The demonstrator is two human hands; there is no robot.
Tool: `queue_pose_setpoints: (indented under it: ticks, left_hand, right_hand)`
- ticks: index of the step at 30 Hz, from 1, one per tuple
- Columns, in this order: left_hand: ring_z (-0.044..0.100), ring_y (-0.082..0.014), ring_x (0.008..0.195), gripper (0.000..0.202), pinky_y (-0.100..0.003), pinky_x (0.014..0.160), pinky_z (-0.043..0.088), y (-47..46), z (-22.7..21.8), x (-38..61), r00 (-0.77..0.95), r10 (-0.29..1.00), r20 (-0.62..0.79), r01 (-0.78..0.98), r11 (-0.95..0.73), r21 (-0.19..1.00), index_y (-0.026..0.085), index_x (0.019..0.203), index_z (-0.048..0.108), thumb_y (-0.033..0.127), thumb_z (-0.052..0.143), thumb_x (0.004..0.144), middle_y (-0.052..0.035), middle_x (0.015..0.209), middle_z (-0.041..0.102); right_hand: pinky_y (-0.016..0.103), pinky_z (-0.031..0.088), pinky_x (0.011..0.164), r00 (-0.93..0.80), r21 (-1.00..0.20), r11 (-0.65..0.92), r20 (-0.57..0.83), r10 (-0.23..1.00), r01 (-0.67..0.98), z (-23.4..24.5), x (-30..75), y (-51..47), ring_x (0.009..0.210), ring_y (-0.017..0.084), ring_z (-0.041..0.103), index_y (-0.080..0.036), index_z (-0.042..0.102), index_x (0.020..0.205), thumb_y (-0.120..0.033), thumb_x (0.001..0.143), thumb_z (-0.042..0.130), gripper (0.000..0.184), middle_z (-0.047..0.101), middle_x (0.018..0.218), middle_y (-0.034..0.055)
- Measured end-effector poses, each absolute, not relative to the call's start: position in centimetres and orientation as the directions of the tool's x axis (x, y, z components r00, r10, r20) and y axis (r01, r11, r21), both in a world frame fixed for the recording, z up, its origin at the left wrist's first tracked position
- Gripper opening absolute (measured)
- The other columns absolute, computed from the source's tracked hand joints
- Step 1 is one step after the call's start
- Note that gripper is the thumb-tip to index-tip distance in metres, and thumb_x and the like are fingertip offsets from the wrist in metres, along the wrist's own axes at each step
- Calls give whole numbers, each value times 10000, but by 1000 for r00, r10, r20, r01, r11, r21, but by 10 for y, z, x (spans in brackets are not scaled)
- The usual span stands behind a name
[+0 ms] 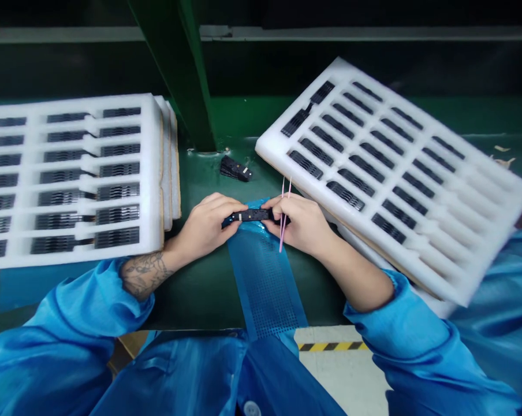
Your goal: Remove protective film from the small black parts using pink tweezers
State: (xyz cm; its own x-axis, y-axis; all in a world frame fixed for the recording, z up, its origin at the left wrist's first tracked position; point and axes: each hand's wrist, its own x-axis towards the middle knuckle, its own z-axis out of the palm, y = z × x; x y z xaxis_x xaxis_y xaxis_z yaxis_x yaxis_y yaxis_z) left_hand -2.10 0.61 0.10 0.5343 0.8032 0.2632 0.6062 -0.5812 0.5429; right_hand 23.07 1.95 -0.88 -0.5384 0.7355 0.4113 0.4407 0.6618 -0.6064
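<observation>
Both my hands meet over the green bench. My left hand point(207, 225) pinches one end of a small black plastic component point(249, 215), and my right hand point(296, 223) grips its other end. Pink tweezers point(283, 216) stand upright in my right hand, their tips pointing away from me and their lower ends sticking out below the fingers. Under both hands lies a blue perforated plastic strip point(264, 283), running toward my body. My fingers hide part of the component.
White foam trays with rows of black parts lie to either side: a stack on the left point(155, 167) and a tilted, blurred one on the right point(469, 231). A small black pile point(235, 169) sits on the bench point(200, 185), near a green post point(174, 69).
</observation>
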Motion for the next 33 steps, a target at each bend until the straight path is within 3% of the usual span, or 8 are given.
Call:
queue_pose_setpoints:
  ticks: [6,11,18,24,28,31,33]
  left_hand:
    - [661,-176,1057,220,-339,912,565,3,3,-22,503,809,303,582,-577,573,189,1124,670,133,637,915,-64,1122,688]
    - [650,-184,1097,207,-351,936,572,1,2,-25,551,785,284,542,-596,592,219,1095,694,240,728,892,-80,1224,632]
    - [649,-188,1043,157,-368,938,511,3,-5,-23,611,729,309,574,-677,461,216,1101,693,254,621,966,-57,1189,697]
    - [666,-195,1019,198,-353,858,507,-27,14,-25,658,700,278,643,-714,278,215,1094,710,284,548,1004,-74,1143,736]
    - [686,-178,1042,185,-323,859,550,-81,45,-62,703,630,330,543,-775,324,212,1119,698,276,596,978,-83,1194,733]
    - [695,-167,1070,211,-306,922,582,-123,74,-124,494,725,479,628,-679,381,214,1154,649,204,625,945,-77,1164,740]
    - [705,-171,1038,256,-308,899,597,-135,92,-183,202,810,550,831,-439,341,221,1171,640,183,650,918,-60,1124,747]
  right_hand:
    - [328,573,770,-501,-630,653,439,746,420,-13,229,18,927,195,723,-242,471,813,-157,876,632,193,734,1037,67]
    - [348,580,784,-481,-680,622,426,766,389,-11,229,17,947,198,720,-242,471,822,-109,874,592,187,730,1037,76]
    - [415,584,869,-569,-743,588,347,746,318,-1,232,16,1098,244,710,-242,454,811,-98,811,603,208,735,1145,124]
    - [496,597,776,-587,-631,661,375,718,406,-9,239,15,987,315,742,-280,461,791,-255,834,681,226,760,1120,104]
    - [564,599,692,-618,-535,774,493,612,339,-20,233,28,931,367,755,-330,483,759,-393,812,705,237,771,1088,122]
    - [559,578,569,-606,-465,828,574,551,312,-19,230,27,858,370,756,-360,499,726,-491,811,680,240,781,1024,113]
    - [561,583,571,-605,-478,802,536,589,358,-21,232,24,904,383,747,-355,500,725,-502,827,647,232,770,1052,105]
